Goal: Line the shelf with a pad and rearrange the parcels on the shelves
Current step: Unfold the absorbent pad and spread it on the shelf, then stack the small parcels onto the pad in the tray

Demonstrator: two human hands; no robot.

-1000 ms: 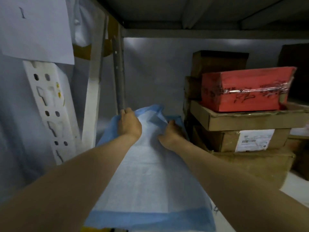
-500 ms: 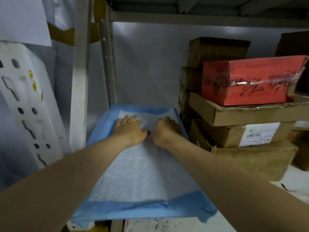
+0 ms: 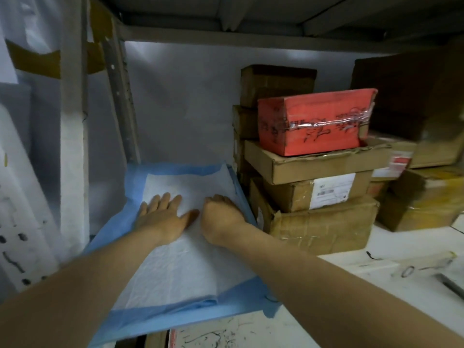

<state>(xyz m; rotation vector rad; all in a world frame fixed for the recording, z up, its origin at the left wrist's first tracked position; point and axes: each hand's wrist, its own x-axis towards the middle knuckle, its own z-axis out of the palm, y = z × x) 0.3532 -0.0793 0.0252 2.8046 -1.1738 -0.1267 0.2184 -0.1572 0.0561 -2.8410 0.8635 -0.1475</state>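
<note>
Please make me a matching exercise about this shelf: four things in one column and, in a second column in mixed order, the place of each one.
Column A
1. pad
2. red parcel
3. left hand
4. white label

Column B
a. on top of the stack of brown boxes
b. flat on the pad, fingers straight
c. spread on the shelf, left of the stack
d. stuck on the side of one box in the stack

Pairs: 1-c, 2-a, 3-b, 4-d

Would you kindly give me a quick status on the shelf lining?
Left hand flat, right hand pressing on pad. Pad spread on shelf. Parcel stack against its right edge.
</note>
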